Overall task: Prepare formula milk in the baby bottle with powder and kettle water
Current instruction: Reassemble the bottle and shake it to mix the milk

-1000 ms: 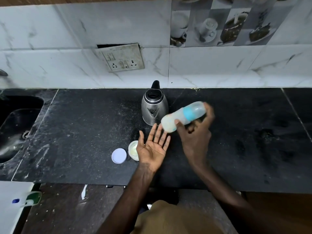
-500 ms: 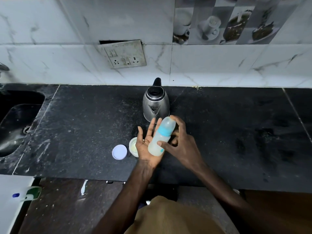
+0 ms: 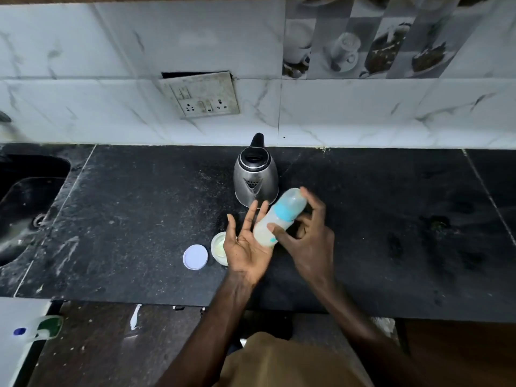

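Note:
A baby bottle (image 3: 279, 216) with a blue collar and clear cap holds pale milky liquid. My right hand (image 3: 307, 241) grips it, tilted with the cap up and to the right. The bottle's base rests against the fingers of my left hand (image 3: 245, 247), which lies palm up with fingers spread. Just behind stands a steel kettle (image 3: 255, 177), its lid open. A small open powder tub (image 3: 219, 244) sits left of my left hand, partly hidden by it, with its white lid (image 3: 195, 257) flat beside it.
The black stone counter (image 3: 125, 219) runs to a marble-tiled wall with a socket plate (image 3: 202, 96). A dark sink (image 3: 25, 208) lies at the far left. The counter's front edge is just below my wrists.
The bottle swung down from a raised, near-level position onto my left palm, then tilted slightly back to the right. My left hand stayed flat and spread.

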